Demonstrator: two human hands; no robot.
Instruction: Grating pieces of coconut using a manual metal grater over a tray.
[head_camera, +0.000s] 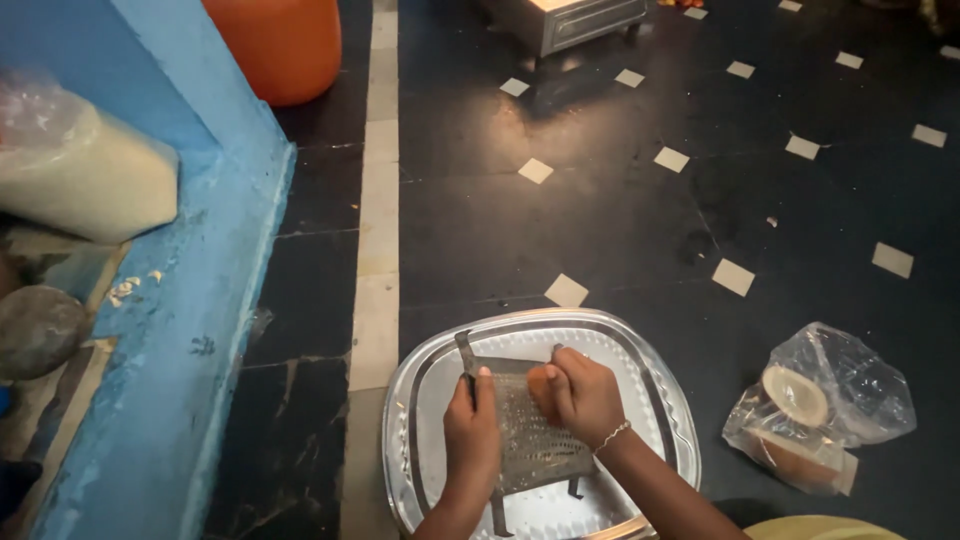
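Left hand (470, 432) gripping side of metal grater (530, 440), propped tilted in steel tray (655, 375) on dark floor. Right hand (583, 395) clenched on orange vegetable (541, 392), pressed to grater face, mostly hidden by fingers. Tray's near rim cut off by frame; contents of plastic bag (830, 400) at right unclear.

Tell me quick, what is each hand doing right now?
Left hand: closed on the side of the metal grater, over the steel tray.
Right hand: closed on a small orange piece, pressed against the grater.

thin beaded bracelet (612, 436), bare forearms
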